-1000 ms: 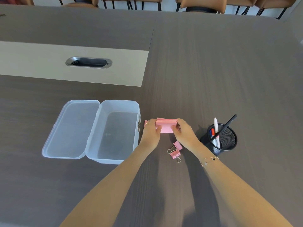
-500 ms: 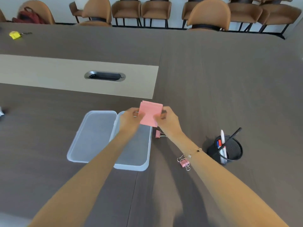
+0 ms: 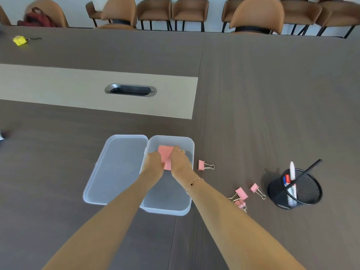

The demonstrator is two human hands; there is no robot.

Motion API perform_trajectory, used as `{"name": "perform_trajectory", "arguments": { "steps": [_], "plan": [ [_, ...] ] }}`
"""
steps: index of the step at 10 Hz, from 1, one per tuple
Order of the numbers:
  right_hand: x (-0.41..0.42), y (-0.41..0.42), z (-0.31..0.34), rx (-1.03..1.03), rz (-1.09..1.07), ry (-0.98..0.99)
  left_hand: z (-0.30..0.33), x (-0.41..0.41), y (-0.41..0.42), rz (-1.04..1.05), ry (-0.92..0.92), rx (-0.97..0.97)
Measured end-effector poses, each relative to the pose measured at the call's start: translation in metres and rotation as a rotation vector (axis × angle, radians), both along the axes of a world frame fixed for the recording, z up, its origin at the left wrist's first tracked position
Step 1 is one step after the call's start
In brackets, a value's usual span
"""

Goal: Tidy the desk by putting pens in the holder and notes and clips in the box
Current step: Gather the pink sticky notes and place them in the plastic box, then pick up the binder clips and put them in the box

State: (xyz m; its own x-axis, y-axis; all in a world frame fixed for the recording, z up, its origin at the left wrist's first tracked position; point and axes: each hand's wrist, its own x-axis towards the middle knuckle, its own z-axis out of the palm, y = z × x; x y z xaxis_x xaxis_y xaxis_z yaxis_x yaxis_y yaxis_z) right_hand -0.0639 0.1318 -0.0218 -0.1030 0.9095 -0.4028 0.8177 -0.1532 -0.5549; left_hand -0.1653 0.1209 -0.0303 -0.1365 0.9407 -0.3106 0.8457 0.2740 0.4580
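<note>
A stack of pink notes (image 3: 165, 155) is held low inside the clear plastic box (image 3: 190, 145), gripped from the left by my left hand (image 3: 153, 162) and from the right by my right hand (image 3: 180, 160). The box's hinged lid (image 3: 116, 168) lies open flat on its left. One pink binder clip (image 3: 203, 165) lies just right of the box. Several more pink clips (image 3: 241, 193) lie further right, near my right forearm. A black mesh pen holder (image 3: 307, 193) stands at the right with several pens (image 3: 292, 172) in it.
The dark wooden desk (image 3: 272, 94) has a beige strip with a metal cable slot (image 3: 130, 91) behind the box. A yellow object (image 3: 19, 40) lies at the far left. Brown chairs (image 3: 257, 14) line the far edge.
Both hands lifted the pink notes from the desk beside the box, carried them left over it, and now hold them down inside the box.
</note>
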Motion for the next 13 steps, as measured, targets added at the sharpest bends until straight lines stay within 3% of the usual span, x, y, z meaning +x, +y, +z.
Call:
{"name": "perform_trajectory", "arguments": {
  "steps": [2, 3, 4, 5, 6, 7, 8, 11, 13],
  "plan": [
    [0.004, -0.002, 0.016, 0.107, 0.133, -0.188, 0.017, 0.01, -0.007, 0.015, 0.061, 0.035],
    [0.019, -0.01, 0.042, 0.226, 0.186, -0.15, 0.041, 0.016, -0.009, 0.029, 0.085, 0.1],
    [0.051, -0.018, 0.067, 0.434, 0.037, 0.004, 0.07, 0.032, -0.011, 0.006, -0.012, 0.238],
    [0.105, -0.027, 0.074, 0.535, -0.108, -0.035, 0.096, 0.068, -0.022, -0.185, -0.143, 0.331],
    [0.161, -0.047, 0.06, 0.333, -0.122, -0.224, 0.101, 0.112, -0.045, -0.479, -0.15, 0.137],
    [0.196, -0.073, 0.037, 0.099, -0.042, -0.374, 0.075, 0.145, -0.071, -0.625, -0.08, -0.011],
    [0.209, -0.096, 0.012, -0.026, 0.008, -0.426, 0.04, 0.169, -0.097, -0.575, -0.024, -0.091],
    [0.219, -0.113, -0.024, 0.138, -0.019, -0.428, -0.021, 0.192, -0.113, -0.71, 0.227, 0.165],
    [0.215, -0.097, -0.028, 0.174, -0.056, -0.342, -0.016, 0.176, -0.101, -0.641, 0.222, 0.165]
  ]
}}
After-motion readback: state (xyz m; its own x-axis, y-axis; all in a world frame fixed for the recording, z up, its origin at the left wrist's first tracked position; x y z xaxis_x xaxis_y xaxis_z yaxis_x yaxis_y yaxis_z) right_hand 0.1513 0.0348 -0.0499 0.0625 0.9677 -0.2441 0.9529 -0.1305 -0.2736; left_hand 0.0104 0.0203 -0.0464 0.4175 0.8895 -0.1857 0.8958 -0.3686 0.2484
